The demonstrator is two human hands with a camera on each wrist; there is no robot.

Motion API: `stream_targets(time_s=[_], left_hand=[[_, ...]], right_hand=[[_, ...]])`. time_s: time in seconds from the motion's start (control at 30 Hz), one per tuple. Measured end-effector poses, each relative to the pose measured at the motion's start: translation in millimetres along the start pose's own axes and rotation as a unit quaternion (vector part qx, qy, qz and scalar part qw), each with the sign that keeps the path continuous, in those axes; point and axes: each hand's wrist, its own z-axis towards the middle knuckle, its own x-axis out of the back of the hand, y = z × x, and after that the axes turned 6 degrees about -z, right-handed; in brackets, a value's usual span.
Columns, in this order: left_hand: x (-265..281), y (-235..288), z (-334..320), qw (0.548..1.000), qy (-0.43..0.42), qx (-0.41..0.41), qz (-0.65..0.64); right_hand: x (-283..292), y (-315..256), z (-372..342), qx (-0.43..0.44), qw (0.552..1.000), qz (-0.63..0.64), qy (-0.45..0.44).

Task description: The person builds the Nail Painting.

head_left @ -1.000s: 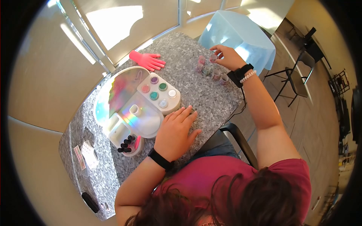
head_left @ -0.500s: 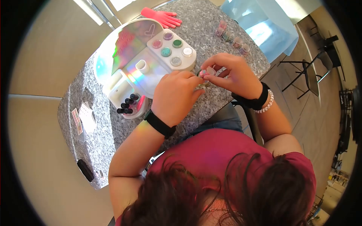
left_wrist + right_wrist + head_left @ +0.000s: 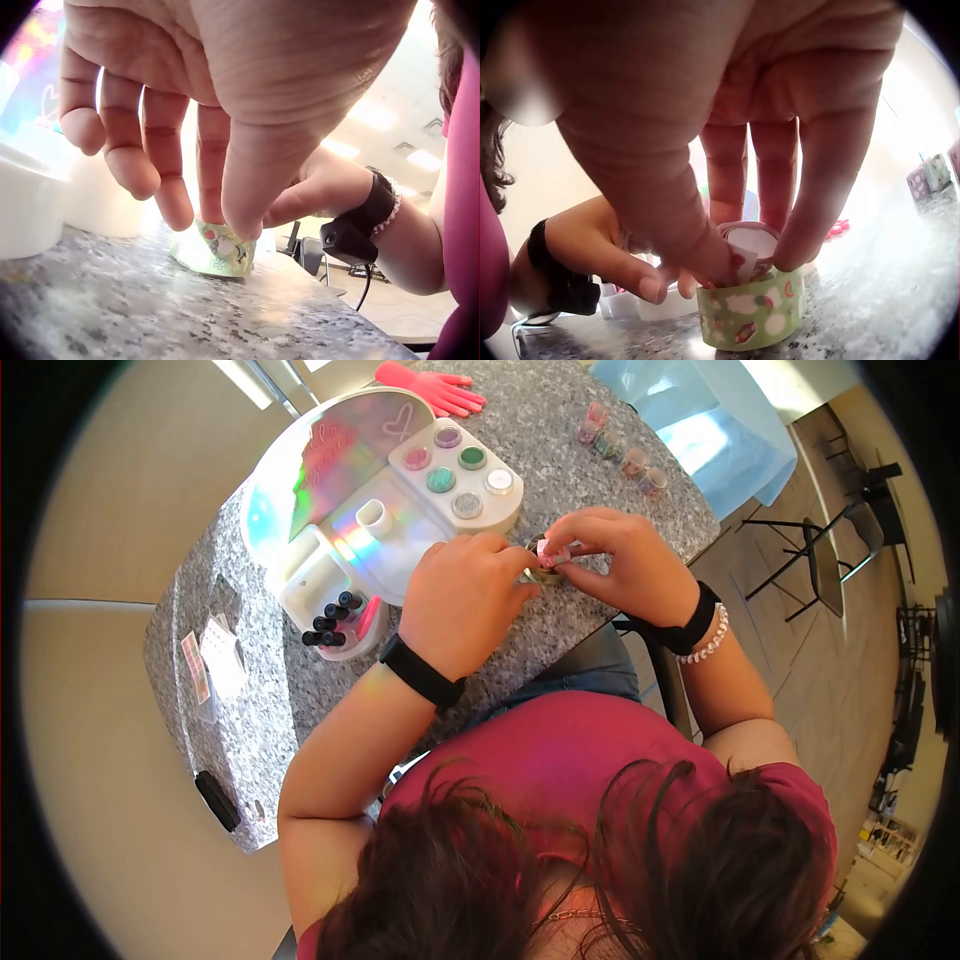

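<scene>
A green patterned roll (image 3: 754,319) of thin film stands on the granite table between the two hands, with rainbows and pale shapes printed on it. My right hand (image 3: 625,560) pinches a smaller pink-and-clear roll (image 3: 545,552) between thumb and fingers. In the right wrist view that small roll is at the open top of the green one, its lower part hidden behind the green wall. My left hand (image 3: 460,590) is on the other side. In the left wrist view, its thumb and index finger pinch the green roll's upper edge while the remaining fingers hang down.
A white nail kit case (image 3: 505,515) with several glitter pots and a holographic panel stands beyond the left hand. Nail polish bottles (image 3: 325,625) sit in its near corner. A pink practice hand (image 3: 440,388) lies behind. Several small patterned rolls (image 3: 635,460) line the right side.
The right hand took a small pink roll from the group at the table's right and brought it to the green roll beside the left hand. It has since lowered slightly toward it.
</scene>
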Motion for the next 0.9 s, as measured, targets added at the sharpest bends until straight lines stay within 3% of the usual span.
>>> stream_targets(time_s=[0.23, 0.73, 0.8, 0.9], left_hand=[[2, -1, 1, 1.000, -0.017, 0.009, 0.006], [0, -1, 1, 1.000, -0.015, 0.018, 0.006], [1, -1, 2, 1.000, -0.013, 0.013, 0.004], [0, 1, 1, 1.000, -0.013, 0.013, -0.006]], right_hand=[[0, 4, 3, 0.073, 0.996, -0.050, -0.017], [-9, -8, 1, -0.001, 0.992, -0.123, -0.027], [-5, -14, 2, -0.056, 0.992, -0.109, -0.020], [-4, -11, -2, -0.006, 0.985, -0.172, 0.008]])
